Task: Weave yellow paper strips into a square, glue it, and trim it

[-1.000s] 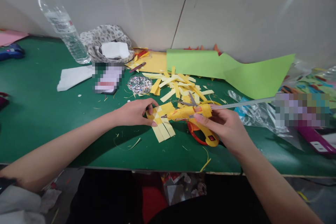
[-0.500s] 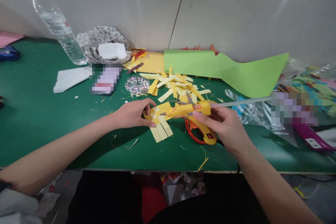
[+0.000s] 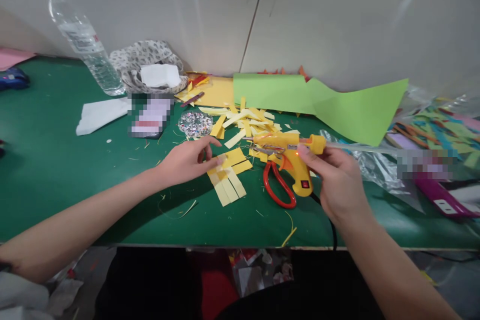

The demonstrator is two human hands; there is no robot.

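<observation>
1. Fingers (image 3: 210, 164) of the left hand (image 3: 183, 162) are spread apart. A moment ago they were pinching the paper's edge. Now one pokes out past it, and a lower one is at the corner of the woven paper (image 3: 228, 176). I can't tell how hard it presses, if at all.

2. The woven paper lies flat on the green table (image 3: 123, 210), right by that hand. It has hardly moved.

3. The right hand (image 3: 339, 175) is wrapped around the yellow glue gun (image 3: 275, 139), with the thumb on top.

4. The big change is the gun. Its tip was at the paper, and now it is up and away to the right. So I think no glue is going on just now, and the paper is free to handle.

5. The gun is now over the scissors (image 3: 287, 205), with more of their red handle showing. A long clear glue stick (image 3: 360, 148) pokes out of its back.

6. Farther off, a messy heap of yellow strips (image 3: 247, 119) sits beside a round clear case (image 3: 195, 124) of tiny bits.
</observation>
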